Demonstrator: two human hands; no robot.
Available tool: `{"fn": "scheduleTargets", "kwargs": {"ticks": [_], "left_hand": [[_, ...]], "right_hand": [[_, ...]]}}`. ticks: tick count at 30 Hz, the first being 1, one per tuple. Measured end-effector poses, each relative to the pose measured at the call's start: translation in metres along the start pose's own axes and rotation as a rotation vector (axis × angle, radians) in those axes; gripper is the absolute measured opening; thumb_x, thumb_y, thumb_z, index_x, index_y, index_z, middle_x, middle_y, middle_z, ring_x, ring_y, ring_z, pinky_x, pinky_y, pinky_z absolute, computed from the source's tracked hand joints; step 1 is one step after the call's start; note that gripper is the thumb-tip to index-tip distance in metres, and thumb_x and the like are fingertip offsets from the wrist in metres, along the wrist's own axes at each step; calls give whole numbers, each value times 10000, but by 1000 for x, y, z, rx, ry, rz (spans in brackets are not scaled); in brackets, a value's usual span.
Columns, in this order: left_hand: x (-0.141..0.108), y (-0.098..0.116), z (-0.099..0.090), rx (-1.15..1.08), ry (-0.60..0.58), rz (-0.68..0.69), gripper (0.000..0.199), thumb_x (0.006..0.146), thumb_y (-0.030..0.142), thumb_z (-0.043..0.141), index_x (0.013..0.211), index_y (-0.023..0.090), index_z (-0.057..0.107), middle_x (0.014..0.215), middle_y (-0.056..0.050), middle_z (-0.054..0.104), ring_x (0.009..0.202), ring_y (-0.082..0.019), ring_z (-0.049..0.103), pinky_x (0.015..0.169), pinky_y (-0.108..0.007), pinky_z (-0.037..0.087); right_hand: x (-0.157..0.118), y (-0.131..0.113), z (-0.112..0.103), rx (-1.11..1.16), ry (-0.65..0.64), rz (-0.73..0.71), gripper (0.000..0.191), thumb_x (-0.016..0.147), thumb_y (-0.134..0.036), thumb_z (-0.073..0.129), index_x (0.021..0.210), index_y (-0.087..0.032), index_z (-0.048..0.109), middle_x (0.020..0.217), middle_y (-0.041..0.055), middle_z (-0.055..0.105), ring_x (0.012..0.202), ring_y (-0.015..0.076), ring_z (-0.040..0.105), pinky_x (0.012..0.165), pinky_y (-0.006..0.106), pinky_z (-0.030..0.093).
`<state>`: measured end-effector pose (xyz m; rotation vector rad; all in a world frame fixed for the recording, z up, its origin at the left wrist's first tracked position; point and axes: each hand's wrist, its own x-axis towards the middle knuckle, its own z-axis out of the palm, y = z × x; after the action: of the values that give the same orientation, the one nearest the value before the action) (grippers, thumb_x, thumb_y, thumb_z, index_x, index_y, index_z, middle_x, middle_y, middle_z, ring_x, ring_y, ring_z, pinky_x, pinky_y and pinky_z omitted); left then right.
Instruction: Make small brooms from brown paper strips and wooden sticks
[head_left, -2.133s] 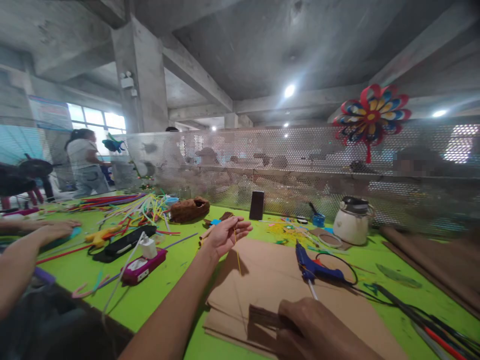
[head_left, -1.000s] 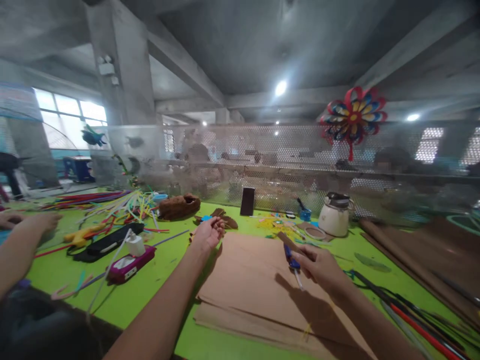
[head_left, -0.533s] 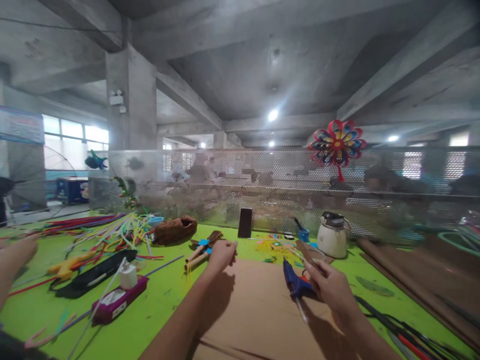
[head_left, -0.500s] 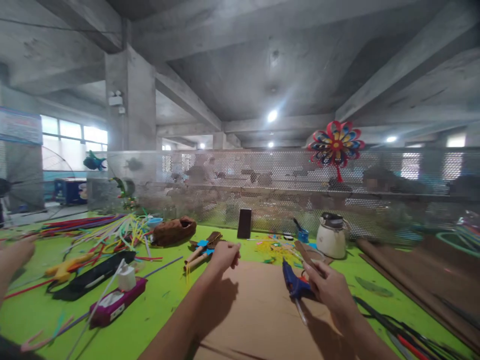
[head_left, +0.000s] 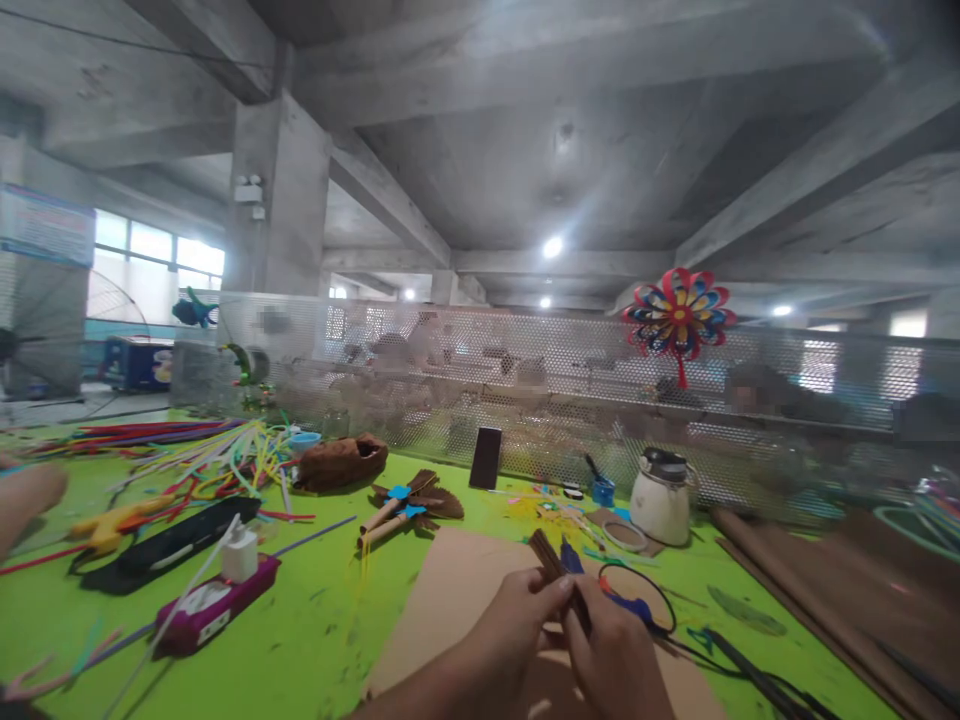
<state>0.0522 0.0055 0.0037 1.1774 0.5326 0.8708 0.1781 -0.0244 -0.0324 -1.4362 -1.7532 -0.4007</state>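
My left hand (head_left: 517,620) and my right hand (head_left: 611,630) meet over a tan board (head_left: 457,580), their fingers wrapped round a folded brown piece (head_left: 550,552). A blue glue gun (head_left: 634,606) lies just beyond my right hand, partly covered by it. Left of the board's far edge are brown fan-shaped pieces (head_left: 442,503) with two tan rolls (head_left: 382,513) and blue bits. The lower end of the held piece is hidden by my fingers.
At left are a purple power strip (head_left: 217,605), a black tool (head_left: 187,540), coloured strips (head_left: 240,450) and another person's hand (head_left: 34,500). Behind stand a phone (head_left: 486,458) and a white jug (head_left: 660,500). Brown sheets (head_left: 840,570) lie at right.
My left hand has moved right and down, and my right hand left and down, so both now hold the brown piece. The fan-shaped pieces are uncovered. The view has shifted slightly.
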Motion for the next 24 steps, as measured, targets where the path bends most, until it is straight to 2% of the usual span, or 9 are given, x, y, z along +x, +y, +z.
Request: {"fn": "scheduleTargets", "kwargs": {"ticks": [4, 7, 12, 15, 18, 20, 24], "left_hand": [[-8, 5, 7, -104, 158, -2, 405, 564, 392, 773, 794, 99, 615, 789, -76, 634, 727, -164, 570, 705, -279, 437], [-9, 6, 10, -146, 213, 2, 369, 584, 387, 754, 790, 121, 603, 718, -36, 612, 663, -138, 545, 663, -255, 421], [4, -8, 7, -131, 226, 20, 432, 548, 450, 761, 778, 124, 597, 679, -28, 605, 676, -154, 554, 632, -246, 400], [9, -14, 3, -152, 221, 48, 403, 569, 435, 757, 746, 122, 575, 621, -3, 583, 599, -121, 532, 597, -222, 377], [8, -9, -1, -192, 225, 67, 342, 642, 405, 718, 755, 138, 536, 648, -17, 616, 595, -127, 566, 622, -234, 408], [5, -2, -4, -188, 249, 56, 300, 702, 392, 672, 774, 148, 513, 729, -59, 661, 652, -153, 612, 670, -260, 440], [1, 6, -10, -183, 258, 21, 259, 755, 368, 631, 791, 152, 493, 777, -96, 686, 691, -170, 643, 691, -275, 462]], "right_hand": [[-3, -3, 4, -27, -16, -35, 223, 890, -222, 374, 897, -189, 595, 676, 47, 686, 576, 199, 674, 488, 233, 421], [-2, -3, 5, -39, -1, -58, 217, 890, -234, 390, 928, -184, 598, 701, 56, 693, 596, 199, 679, 493, 229, 429], [-3, -1, 13, -22, 55, -81, 270, 904, -249, 352, 927, -172, 610, 707, 77, 698, 606, 200, 681, 509, 234, 442], [-4, -1, 20, 49, 66, -61, 307, 909, -281, 338, 985, -160, 610, 742, 92, 712, 632, 212, 691, 530, 245, 468], [-6, -2, 24, 139, 23, -40, 319, 907, -332, 372, 1017, -171, 625, 821, 105, 726, 692, 223, 702, 554, 242, 491], [-7, -5, 27, 198, -15, 10, 342, 907, -374, 377, 958, -185, 657, 774, 100, 725, 662, 227, 698, 550, 244, 495], [-9, -14, 29, 339, 17, 105, 456, 906, -474, 333, 927, -190, 690, 665, 96, 701, 613, 232, 677, 573, 267, 504]]}}
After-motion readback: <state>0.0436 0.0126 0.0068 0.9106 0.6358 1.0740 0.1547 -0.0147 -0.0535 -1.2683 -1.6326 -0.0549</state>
